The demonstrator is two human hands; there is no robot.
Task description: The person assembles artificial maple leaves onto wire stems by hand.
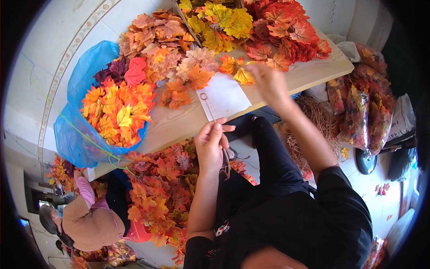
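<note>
My left hand (210,142) is closed, pinching a thin brown stem (210,109) with a small curled loop at its tip. The loop stands out over a white sheet of paper (227,99) on the table edge. Below the same hand hang brown strands (225,165). Out over the table, my right hand (269,86) is smeared by motion. Its fingertips are at a yellow fabric maple leaf (243,76), and I cannot make out whether they grip it. An orange leaf (227,64) lies just left of that leaf.
Heaps of peach (154,33), yellow (224,22) and red leaves (291,36) cover the wooden table (170,127). A blue bag (74,119) holds orange leaves. Leaf garlands (159,188) hang below; brown strands (313,121) and bagged leaves (363,107) stand right. Another person (92,219) works lower left.
</note>
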